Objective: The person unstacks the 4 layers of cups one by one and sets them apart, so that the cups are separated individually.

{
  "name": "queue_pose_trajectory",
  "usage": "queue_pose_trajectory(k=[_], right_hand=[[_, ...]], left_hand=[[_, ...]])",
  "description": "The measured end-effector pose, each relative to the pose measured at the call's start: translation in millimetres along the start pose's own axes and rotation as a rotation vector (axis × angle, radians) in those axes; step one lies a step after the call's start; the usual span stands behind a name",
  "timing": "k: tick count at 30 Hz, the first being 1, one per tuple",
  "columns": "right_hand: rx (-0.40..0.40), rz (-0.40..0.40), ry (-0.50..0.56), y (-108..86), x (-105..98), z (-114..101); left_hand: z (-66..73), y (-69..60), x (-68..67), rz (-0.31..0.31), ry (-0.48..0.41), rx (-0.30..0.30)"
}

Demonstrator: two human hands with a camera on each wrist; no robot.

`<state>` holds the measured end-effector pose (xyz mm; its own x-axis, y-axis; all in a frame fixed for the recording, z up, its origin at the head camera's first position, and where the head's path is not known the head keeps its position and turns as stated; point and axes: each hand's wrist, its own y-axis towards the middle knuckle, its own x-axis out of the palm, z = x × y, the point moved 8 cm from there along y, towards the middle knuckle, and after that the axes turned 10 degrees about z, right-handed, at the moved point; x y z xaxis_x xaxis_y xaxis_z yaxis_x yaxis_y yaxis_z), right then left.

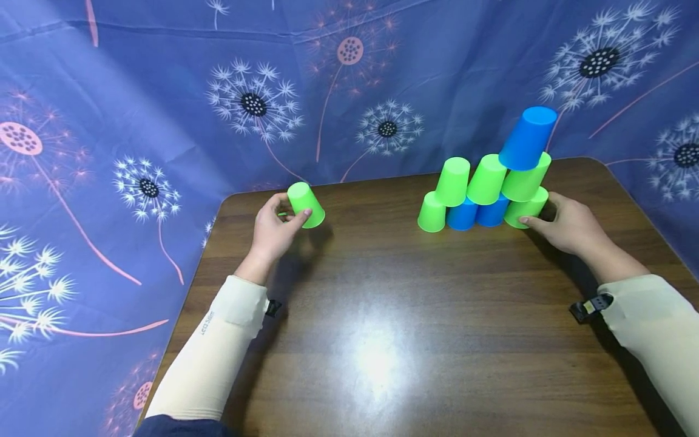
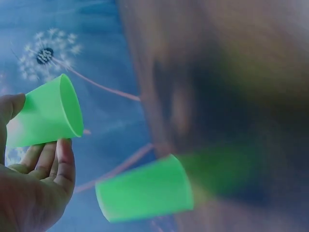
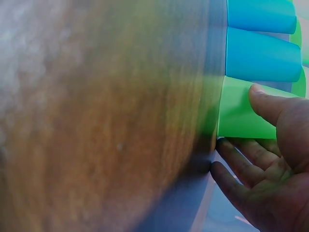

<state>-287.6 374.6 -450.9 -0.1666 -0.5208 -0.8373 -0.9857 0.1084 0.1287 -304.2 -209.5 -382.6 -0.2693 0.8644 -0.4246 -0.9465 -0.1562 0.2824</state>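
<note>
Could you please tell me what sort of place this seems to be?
Probably an indoor tabletop setting, though the kind of room cannot be told: there is a wood-grain table, a blue dandelion-print cloth rising behind it, and a stack of green and blue cups on top.

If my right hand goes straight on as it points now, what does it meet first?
Most likely the bottom rightmost green cup; your right thumb already seems to touch it.

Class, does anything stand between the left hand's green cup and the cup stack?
Nothing visible does: only wooden table lies between that green cup and the cup stack. The right hand is at its right end.
</note>
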Motion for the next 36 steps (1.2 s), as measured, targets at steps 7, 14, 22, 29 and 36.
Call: queue_pose_trajectory(k=[7,14,22,29,36], right_hand=[[0.015,-0.014,0.000,-1.3,0,3],[0.009,-0.009,-0.006,-1.4,0,2],[0.013,-0.014,-0.001,-2.1,0,3],[0.014,-0.019,0.003,-2.2,0,1],[0.013,-0.016,0.004,-0.6,1,0]], left_hand=[[-41.9,-15.3,-29.5,-0.011,0.111,-0.063],[-73.9,-25.9,-50.5,-0.031,0.204,-0.114],[-95.5,-29.2,-72.6,-0.011,0.308,-0.139],[-103.4,-29.3,-85.5,-0.006,0.336,-0.165],[-102.5,-31.0,-89.3,-0.024,0.347,-0.189]])
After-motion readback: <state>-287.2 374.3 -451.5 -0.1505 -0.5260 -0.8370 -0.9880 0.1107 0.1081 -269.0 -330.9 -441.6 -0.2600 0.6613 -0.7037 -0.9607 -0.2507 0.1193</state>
